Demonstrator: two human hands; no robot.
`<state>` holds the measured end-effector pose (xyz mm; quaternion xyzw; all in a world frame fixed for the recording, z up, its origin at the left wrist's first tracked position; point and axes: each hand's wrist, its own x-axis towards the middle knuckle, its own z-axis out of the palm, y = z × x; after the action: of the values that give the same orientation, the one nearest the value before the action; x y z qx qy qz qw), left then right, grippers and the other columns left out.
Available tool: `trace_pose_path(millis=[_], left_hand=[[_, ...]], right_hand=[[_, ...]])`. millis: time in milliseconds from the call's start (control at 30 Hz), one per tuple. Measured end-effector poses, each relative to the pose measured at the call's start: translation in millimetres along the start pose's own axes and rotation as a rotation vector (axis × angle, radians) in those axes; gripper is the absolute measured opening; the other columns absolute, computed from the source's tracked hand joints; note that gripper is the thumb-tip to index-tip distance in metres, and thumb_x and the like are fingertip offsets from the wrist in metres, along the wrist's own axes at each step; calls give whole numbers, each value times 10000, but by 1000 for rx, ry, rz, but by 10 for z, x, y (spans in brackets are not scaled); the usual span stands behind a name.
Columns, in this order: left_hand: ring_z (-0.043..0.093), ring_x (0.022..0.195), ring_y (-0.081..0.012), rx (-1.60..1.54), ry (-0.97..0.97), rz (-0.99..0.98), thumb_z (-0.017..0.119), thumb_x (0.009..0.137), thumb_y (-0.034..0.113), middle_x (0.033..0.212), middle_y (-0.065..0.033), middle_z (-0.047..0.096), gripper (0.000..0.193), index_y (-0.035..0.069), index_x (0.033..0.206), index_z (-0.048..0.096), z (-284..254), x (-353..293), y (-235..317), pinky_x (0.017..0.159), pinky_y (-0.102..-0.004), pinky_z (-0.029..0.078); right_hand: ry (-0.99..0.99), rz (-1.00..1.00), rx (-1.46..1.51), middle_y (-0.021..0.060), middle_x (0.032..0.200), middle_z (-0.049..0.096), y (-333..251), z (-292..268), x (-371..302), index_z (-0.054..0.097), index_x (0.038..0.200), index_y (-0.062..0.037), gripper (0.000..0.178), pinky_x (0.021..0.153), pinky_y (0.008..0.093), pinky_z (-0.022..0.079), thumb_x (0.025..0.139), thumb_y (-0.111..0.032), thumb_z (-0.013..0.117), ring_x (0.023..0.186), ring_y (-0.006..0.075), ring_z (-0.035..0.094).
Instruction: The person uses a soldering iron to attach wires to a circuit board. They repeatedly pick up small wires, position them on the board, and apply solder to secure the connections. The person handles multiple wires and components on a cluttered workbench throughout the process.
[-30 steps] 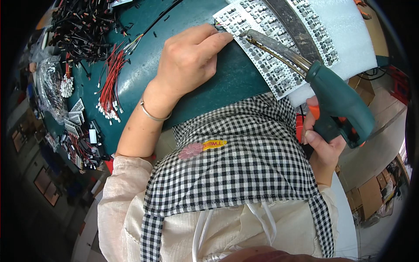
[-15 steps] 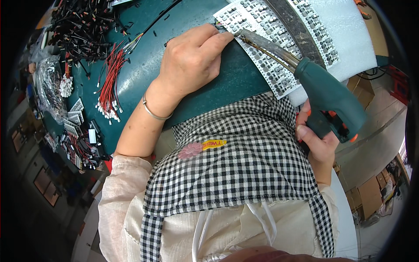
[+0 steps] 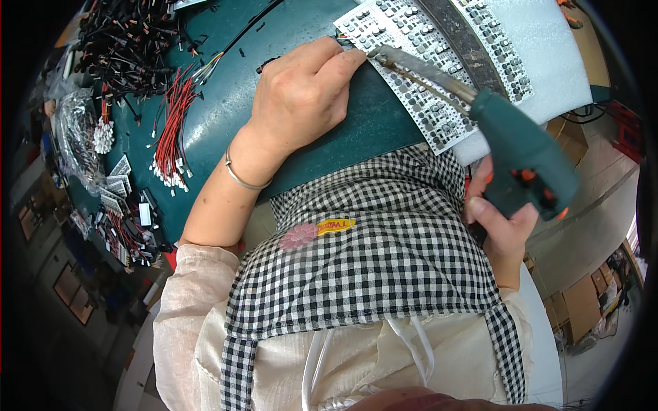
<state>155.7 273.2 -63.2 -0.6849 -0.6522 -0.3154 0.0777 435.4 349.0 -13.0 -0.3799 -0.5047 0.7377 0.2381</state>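
Observation:
My right hand [image 3: 506,222] is wrapped round the handle of a green soldering gun [image 3: 524,147], whose metal tip points left toward the near left edge of a white circuit board panel [image 3: 384,34]. My left hand [image 3: 301,92] is closed in a pinch at that edge, its fingertips close to the gun's tip. Thin coloured wires [image 3: 342,35] show just beyond those fingers, and a black cable end [image 3: 266,66] sticks out behind the hand. What lies inside the pinch is hidden by the fingers.
On the green table mat [image 3: 226,123] lie a bundle of red wires with white connectors [image 3: 175,137] and a heap of black cables [image 3: 123,48]. A plastic bag [image 3: 79,140] and small wired boards [image 3: 123,205] are at the left. White foam [image 3: 555,75] supports the panel, with a dark bar [image 3: 466,48] across it.
The soldering gun's body has tilted and shifted slightly up and to the right, while its tip stays beside my left fingertips. My left hand has hardly moved.

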Motion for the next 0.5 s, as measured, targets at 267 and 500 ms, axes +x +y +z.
trace_pose_path(millis=[267, 500], left_hand=[[586, 579, -186, 9, -6, -17, 694, 648, -49, 719, -37, 603, 306, 94, 918, 692, -15, -7, 6, 513, -284, 468], [577, 560, -191, -67, 1, -62, 710, 656, -41, 696, -44, 603, 269, 81, 895, 692, -23, 4, 7, 501, -285, 458]], right_hand=[[-36, -55, 16, 217, 986, 539, -74, -40, 97, 396, 1258, 102, 623, 473, 244, 450, 714, 6, 685, 569, 149, 537], [-153, -55, -80, 179, 1039, 613, 70, -130, 38, 459, 1254, 46, 576, 673, 283, 500, 722, 90, 676, 742, 146, 586]])
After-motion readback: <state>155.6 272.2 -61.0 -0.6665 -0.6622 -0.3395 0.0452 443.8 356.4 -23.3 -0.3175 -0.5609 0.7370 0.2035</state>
